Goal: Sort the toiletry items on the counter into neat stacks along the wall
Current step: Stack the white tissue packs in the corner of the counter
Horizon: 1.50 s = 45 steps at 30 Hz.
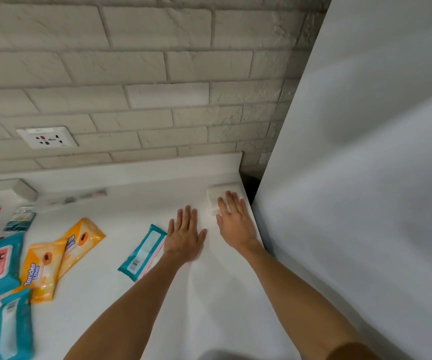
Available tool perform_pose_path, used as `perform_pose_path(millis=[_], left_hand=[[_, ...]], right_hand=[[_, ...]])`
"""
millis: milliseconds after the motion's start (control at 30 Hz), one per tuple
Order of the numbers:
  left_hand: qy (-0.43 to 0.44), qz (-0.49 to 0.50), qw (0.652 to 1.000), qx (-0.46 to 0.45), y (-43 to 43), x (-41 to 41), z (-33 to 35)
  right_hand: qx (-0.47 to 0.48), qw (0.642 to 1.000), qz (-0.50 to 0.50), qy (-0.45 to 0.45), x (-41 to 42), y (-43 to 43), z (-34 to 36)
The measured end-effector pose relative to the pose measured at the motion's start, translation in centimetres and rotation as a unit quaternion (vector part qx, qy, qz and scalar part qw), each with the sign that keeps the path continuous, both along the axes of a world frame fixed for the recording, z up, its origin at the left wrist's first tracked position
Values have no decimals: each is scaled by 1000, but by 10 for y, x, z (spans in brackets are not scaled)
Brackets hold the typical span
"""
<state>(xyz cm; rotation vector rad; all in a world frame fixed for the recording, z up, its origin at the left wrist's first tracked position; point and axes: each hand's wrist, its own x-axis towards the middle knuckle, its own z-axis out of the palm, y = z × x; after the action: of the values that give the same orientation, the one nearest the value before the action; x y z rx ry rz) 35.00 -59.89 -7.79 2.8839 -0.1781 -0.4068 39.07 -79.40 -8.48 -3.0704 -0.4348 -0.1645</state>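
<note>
head view: right hand (234, 222) lies flat-fingered on white packet (215, 197) at one o'clock; left hand (186, 236) splayed on counter (121, 203) beside teal pack (142, 249).

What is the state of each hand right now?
Left hand: open, fingers straight, holding nothing.
Right hand: open, straight fingers on the small white rectangular pack.

Rough matt brick wall (142, 61), smooth white counter (136, 198), glossy plastic wipe packs (142, 252), plastic socket (47, 137)
</note>
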Motion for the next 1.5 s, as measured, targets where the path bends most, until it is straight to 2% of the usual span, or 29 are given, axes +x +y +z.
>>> perform_pose_path(millis=[300,633,1500], left_hand=[[6,-8,1000,-2,3,2,-1],[12,-4,1000,-13,3,4,-3],[8,-1,1000,-17,3,6,-4]], right_hand=[[-3,999,-12,52,67,-10,12],[30,997,-3,74,101,-9,19],[56,995,6,84,105,-8,25]])
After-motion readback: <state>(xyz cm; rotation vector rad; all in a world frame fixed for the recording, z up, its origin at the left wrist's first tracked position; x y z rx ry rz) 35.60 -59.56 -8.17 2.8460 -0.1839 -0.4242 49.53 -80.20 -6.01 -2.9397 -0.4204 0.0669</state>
